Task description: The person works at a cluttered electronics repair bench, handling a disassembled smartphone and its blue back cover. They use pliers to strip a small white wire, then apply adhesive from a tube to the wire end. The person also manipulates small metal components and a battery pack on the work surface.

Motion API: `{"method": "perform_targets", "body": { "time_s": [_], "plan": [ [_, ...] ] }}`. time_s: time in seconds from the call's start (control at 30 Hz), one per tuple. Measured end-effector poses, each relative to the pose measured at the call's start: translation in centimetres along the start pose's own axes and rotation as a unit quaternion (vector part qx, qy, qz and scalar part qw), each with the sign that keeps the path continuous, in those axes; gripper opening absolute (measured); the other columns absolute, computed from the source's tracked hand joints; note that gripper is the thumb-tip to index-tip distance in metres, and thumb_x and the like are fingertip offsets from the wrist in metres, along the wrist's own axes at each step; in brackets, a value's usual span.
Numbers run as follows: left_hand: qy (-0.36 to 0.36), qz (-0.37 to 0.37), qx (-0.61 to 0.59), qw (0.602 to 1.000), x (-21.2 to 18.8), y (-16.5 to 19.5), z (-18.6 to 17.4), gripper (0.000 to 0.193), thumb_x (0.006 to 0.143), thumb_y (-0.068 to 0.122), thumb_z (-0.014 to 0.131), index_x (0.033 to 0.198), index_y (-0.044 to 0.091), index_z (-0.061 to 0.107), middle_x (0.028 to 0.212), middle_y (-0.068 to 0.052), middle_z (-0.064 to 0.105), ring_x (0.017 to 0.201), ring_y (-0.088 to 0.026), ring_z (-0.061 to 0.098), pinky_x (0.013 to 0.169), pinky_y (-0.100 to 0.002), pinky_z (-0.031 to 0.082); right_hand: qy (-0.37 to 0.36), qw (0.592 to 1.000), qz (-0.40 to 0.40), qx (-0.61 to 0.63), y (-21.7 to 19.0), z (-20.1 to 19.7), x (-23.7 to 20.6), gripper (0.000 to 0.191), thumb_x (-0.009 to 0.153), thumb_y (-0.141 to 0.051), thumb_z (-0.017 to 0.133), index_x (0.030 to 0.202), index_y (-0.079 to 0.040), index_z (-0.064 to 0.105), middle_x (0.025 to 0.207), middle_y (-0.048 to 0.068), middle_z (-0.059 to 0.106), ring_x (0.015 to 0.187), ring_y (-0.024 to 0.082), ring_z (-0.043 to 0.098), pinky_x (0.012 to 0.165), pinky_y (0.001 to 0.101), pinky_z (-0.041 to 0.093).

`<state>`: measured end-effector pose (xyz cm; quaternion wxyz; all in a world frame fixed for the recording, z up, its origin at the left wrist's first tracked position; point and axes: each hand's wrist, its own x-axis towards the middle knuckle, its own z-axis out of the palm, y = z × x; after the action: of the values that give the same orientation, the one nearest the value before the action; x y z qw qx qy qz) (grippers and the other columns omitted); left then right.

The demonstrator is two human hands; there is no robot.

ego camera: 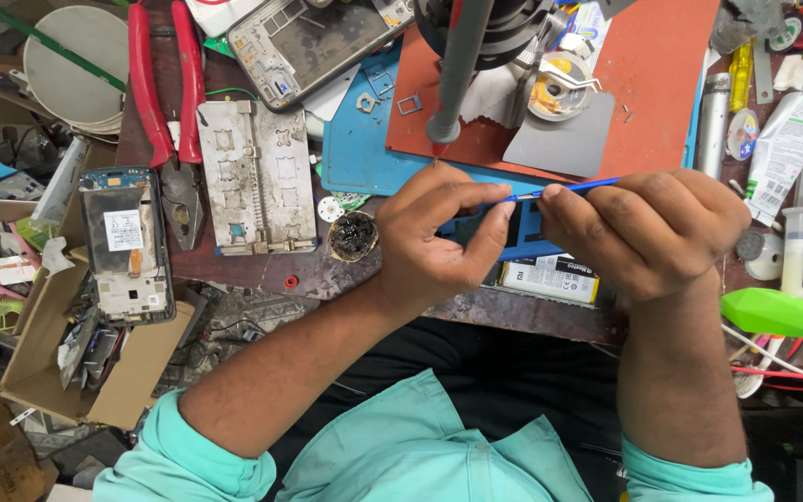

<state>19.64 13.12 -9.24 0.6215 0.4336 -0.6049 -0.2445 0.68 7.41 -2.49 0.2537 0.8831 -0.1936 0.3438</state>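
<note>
My left hand [439, 237] and my right hand [648, 232] meet over the front of a cluttered repair bench. Both pinch a thin blue tool [564, 190] that runs between them, the right hand gripping its rear part, the left thumb and forefinger closed at its tip. A small part under the left fingers is hidden. A blue work mat [364, 158] lies beneath the hands, and a white phone battery [550, 279] sits just below them at the bench edge.
A red mat [652, 65] and grey microscope post [457, 70] stand behind the hands. To the left lie a metal board holder [257, 177], red-handled pliers [164, 93], an opened phone [125, 244] and a small black-filled pot [353, 236]. Tubes and a green bottle [783, 314] crowd the right.
</note>
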Motion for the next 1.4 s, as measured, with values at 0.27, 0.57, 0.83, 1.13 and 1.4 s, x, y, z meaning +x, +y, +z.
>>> {"method": "perform_targets", "body": {
  "time_s": [0.27, 0.57, 0.83, 1.13, 1.4],
  "plan": [
    [0.0, -0.049, -0.012, 0.999, -0.1, -0.1, -0.1, 0.013, 0.091, 0.004, 0.078, 0.103, 0.004, 0.075, 0.093, -0.006, 0.07, 0.076, -0.012, 0.068, 0.068, -0.023, 0.057, -0.002, 1.0, -0.031, 0.0, 0.1, 0.1, 0.4, 0.008, 0.083, -0.011, 0.086, 0.087, -0.009, 0.079, 0.062, -0.003, 0.055, 0.056, 0.012, 0.059, 0.048, 0.0245, 0.043],
    [0.002, -0.07, -0.027, 0.997, -0.2, -0.4, -0.1, 0.013, 0.091, 0.004, 0.079, 0.103, 0.003, 0.075, 0.093, -0.006, 0.07, 0.083, -0.013, 0.071, 0.074, -0.025, 0.06, -0.003, 0.999, -0.019, 0.028, 0.0, 0.5, 0.0, 0.011, 0.081, -0.008, 0.088, 0.088, -0.008, 0.08, 0.063, -0.002, 0.054, 0.057, 0.014, 0.058, 0.049, 0.0266, 0.043],
    [0.001, -0.072, -0.031, 0.997, 0.0, -0.3, 0.0, 0.013, 0.091, 0.004, 0.079, 0.103, 0.002, 0.075, 0.094, -0.007, 0.071, 0.082, -0.013, 0.071, 0.074, -0.025, 0.061, -0.01, 0.999, -0.003, 0.04, 0.0, 0.5, -0.3, 0.012, 0.08, -0.012, 0.087, 0.089, -0.009, 0.08, 0.064, -0.002, 0.052, 0.057, 0.014, 0.057, 0.05, 0.0278, 0.043],
    [0.008, -0.058, 0.003, 0.998, -0.1, -0.3, 0.1, 0.014, 0.089, 0.004, 0.08, 0.103, 0.003, 0.076, 0.09, -0.007, 0.07, 0.08, -0.014, 0.069, 0.072, -0.026, 0.058, 0.007, 0.999, -0.018, 0.037, 0.3, 0.4, -1.0, 0.013, 0.079, -0.012, 0.089, 0.087, -0.01, 0.079, 0.063, -0.002, 0.052, 0.055, 0.014, 0.056, 0.047, 0.0273, 0.04],
    [-0.04, -0.13, 0.054, 0.989, 1.4, 2.5, 1.5, 0.013, 0.084, 0.007, 0.08, 0.096, 0.004, 0.078, 0.088, -0.008, 0.074, 0.077, -0.016, 0.073, 0.068, -0.027, 0.059, 0.22, 0.948, 0.223, 0.059, 2.8, 0.1, -6.6, 0.01, 0.092, 0.005, 0.075, 0.09, -0.003, 0.07, 0.076, 0.006, 0.056, 0.069, 0.024, 0.056, 0.06, 0.0328, 0.043]
  ]
}}
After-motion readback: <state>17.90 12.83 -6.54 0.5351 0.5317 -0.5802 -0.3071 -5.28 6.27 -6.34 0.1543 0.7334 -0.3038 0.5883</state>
